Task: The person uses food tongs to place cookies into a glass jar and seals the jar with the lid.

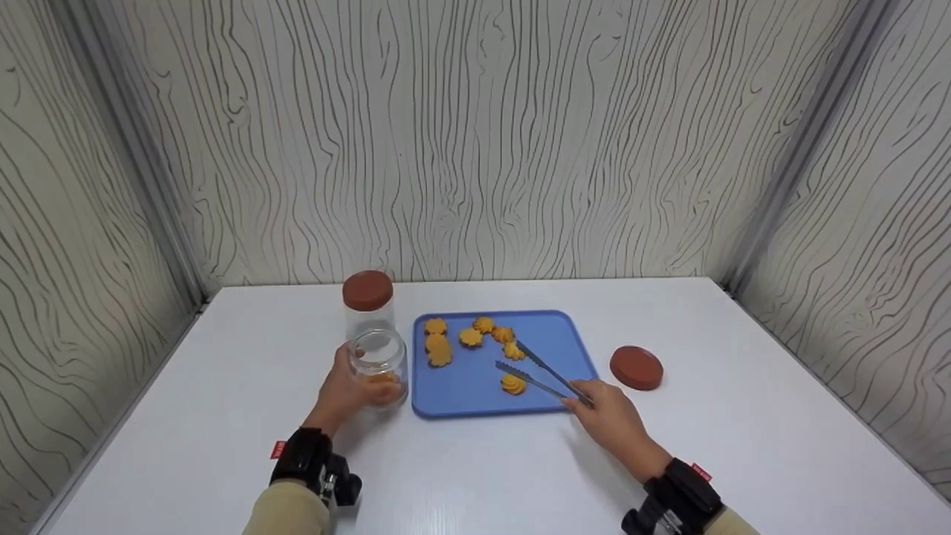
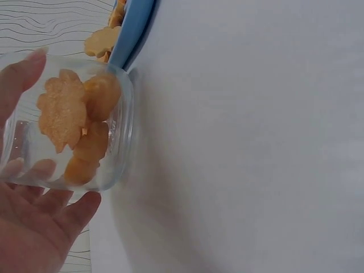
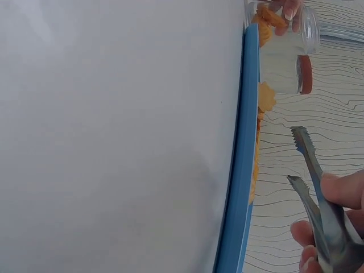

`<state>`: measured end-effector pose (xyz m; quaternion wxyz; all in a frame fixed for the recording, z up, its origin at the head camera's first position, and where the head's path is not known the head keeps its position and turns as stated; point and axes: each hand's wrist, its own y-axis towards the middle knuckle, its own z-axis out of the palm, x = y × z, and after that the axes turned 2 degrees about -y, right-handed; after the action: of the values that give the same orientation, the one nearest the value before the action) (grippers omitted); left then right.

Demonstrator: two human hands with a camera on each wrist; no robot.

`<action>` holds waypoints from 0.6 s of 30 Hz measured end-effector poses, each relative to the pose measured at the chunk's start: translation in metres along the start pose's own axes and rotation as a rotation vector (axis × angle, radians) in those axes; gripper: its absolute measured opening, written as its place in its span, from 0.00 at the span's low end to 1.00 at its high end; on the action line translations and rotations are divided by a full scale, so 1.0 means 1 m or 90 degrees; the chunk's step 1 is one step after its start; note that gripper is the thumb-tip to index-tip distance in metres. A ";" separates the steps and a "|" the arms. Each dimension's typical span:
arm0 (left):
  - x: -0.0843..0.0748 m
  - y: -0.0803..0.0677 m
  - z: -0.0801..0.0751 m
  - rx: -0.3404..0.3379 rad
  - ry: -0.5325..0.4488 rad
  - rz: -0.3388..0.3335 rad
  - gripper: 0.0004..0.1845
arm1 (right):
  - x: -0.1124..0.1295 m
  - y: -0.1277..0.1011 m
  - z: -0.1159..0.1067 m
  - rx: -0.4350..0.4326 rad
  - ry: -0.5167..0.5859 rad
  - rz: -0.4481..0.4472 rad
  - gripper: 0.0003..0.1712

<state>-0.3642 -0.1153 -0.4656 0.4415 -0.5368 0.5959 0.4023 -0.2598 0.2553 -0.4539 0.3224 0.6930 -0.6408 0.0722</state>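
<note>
Your right hand pinches the tongs, tips apart over the cookie at 6 o'clock on the tray; it's prob brittle, so squeeze its edges lightly. Left hand grips the jar

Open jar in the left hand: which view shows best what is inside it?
The left wrist view: the open jar fills the frame, with cookies clear through the glass. The head view shows it small, held by the left hand. The right wrist view catches only its edge at the top.
</note>
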 end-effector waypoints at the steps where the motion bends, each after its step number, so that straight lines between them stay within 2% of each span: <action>1: 0.000 0.000 0.000 0.001 -0.001 -0.001 0.59 | 0.000 0.000 0.000 0.003 -0.002 0.001 0.16; 9: -0.002 -0.005 -0.001 -0.002 0.003 0.009 0.58 | -0.002 -0.001 0.003 0.021 0.003 0.007 0.16; 18: 0.001 -0.001 -0.001 0.000 0.011 0.006 0.59 | -0.003 0.000 0.004 0.039 -0.021 0.006 0.13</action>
<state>-0.3628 -0.1162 -0.4660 0.4343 -0.5374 0.6021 0.4001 -0.2612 0.2557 -0.4581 0.2904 0.7006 -0.6466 0.0817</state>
